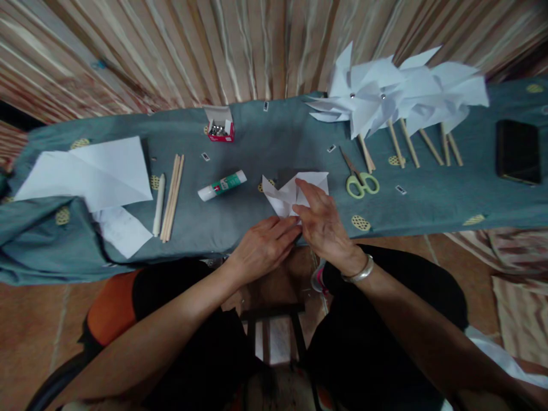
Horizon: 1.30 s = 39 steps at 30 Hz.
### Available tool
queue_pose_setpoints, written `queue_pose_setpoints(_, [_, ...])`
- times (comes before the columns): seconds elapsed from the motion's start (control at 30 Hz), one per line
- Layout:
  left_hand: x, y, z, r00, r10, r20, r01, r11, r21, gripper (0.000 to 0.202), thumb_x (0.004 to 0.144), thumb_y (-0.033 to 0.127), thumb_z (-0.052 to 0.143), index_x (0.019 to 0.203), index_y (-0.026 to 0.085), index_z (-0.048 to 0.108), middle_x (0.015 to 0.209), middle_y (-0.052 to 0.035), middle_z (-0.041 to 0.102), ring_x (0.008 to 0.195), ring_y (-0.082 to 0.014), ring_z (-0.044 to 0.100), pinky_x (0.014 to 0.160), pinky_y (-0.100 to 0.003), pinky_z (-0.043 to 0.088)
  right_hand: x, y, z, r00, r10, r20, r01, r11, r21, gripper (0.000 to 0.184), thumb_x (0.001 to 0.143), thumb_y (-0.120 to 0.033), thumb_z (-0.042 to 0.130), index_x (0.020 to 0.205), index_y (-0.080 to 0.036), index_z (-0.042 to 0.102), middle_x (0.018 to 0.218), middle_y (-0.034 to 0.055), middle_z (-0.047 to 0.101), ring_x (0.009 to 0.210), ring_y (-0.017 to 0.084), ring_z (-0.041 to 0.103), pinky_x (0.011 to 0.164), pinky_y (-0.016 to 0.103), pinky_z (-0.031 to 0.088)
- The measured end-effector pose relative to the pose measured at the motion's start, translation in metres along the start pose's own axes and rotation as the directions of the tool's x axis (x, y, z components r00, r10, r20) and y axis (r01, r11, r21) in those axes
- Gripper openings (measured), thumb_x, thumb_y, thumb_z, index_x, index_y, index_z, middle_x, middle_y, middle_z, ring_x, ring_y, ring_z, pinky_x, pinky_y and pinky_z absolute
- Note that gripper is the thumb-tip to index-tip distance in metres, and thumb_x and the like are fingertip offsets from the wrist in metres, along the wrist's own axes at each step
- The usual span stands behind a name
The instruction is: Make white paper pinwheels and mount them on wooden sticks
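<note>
A white paper pinwheel (279, 197) with folded blades is at the front edge of the cloth-covered table. My left hand (266, 246) grips its near edge, the fingers pressed together. From the right, my right hand (324, 224) holds the same paper, with fingers bent over its folds and a silver bangle on the wrist. The fingertips of both hands almost meet at the near corner, and what lies under them is hidden. Left of the paper lies a glue stick (222, 185). On the other side are green-handled scissors (361, 184).
Finished paper pinwheels (368, 85) on wooden sticks lie at the back right, beside a dark phone (518, 152). A red box of metal pins (221, 127) sits at the back. To the left are wooden sticks (172, 200), a white stick (158, 205) and paper sheets (109, 171).
</note>
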State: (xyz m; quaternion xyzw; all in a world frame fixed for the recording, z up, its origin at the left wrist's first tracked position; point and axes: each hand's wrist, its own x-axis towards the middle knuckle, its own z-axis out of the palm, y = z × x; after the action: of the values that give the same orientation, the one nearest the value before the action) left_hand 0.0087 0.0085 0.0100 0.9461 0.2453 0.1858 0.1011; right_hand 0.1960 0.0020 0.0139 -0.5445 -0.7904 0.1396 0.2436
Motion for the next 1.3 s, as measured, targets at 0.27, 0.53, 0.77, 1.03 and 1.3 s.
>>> queue_pose_setpoints(0.27, [0.003,-0.001,0.003,0.998,0.038,-0.041,-0.035,0.997,0.071,0.024,0.095,0.017,0.049,0.115,0.011,0.062,0.11,-0.0112,0.071,0.097,-0.0223,0.066,0.086,-0.038,0.058,-0.013,0.004,0.01,0.999,-0.031,-0.028,0.027,0.992,-0.124,0.033,0.091,-0.009,0.04,0.113,-0.02,0.062,0.151,0.0099,0.046,0.138,0.027,0.042,0.109,0.049,0.042])
queue_pose_setpoints(0.53, [-0.001,-0.002,0.001,0.996,0.044,-0.078,-0.038,0.996,0.078,0.026,0.095,0.016,0.051,0.119,0.012,0.06,0.118,-0.0115,0.07,0.102,-0.021,0.068,0.085,-0.036,0.06,0.004,0.047,-0.007,0.974,0.115,-0.197,-0.11,0.993,0.036,0.044,0.091,-0.014,0.041,0.131,-0.016,0.057,0.142,0.0152,0.054,0.135,0.03,0.048,0.111,0.055,0.04])
queue_pose_setpoints(0.77, [-0.006,-0.008,-0.006,0.995,0.033,-0.099,-0.026,0.997,0.07,0.027,0.092,0.01,0.053,0.118,0.015,0.061,0.121,-0.0109,0.069,0.098,-0.0186,0.068,0.085,-0.034,0.059,0.019,0.058,-0.014,0.979,0.117,-0.165,-0.12,0.993,-0.01,0.039,0.091,-0.023,0.05,0.126,-0.015,0.063,0.125,0.0152,0.068,0.12,0.031,0.061,0.104,0.051,0.047])
queue_pose_setpoints(1.03, [-0.009,-0.031,-0.019,0.991,-0.021,-0.131,0.036,0.993,0.111,0.027,0.091,0.006,0.05,0.112,0.014,0.065,0.123,-0.0111,0.068,0.096,-0.02,0.066,0.083,-0.036,0.058,0.012,0.064,-0.044,0.939,0.331,-0.093,-0.324,0.942,0.086,0.025,0.082,-0.026,0.064,0.105,-0.021,0.075,0.085,0.0043,0.078,0.075,0.022,0.072,0.071,0.033,0.056])
queue_pose_setpoints(1.3, [0.0,-0.025,-0.022,0.979,-0.009,-0.202,0.031,0.994,0.105,0.025,0.092,0.015,0.054,0.115,0.012,0.062,0.125,-0.015,0.065,0.11,-0.0253,0.06,0.091,-0.042,0.053,-0.006,0.054,-0.05,0.906,0.42,-0.058,-0.412,0.905,0.108,0.022,0.081,-0.029,0.065,0.098,-0.022,0.076,0.079,0.0033,0.077,0.068,0.02,0.07,0.065,0.031,0.053])
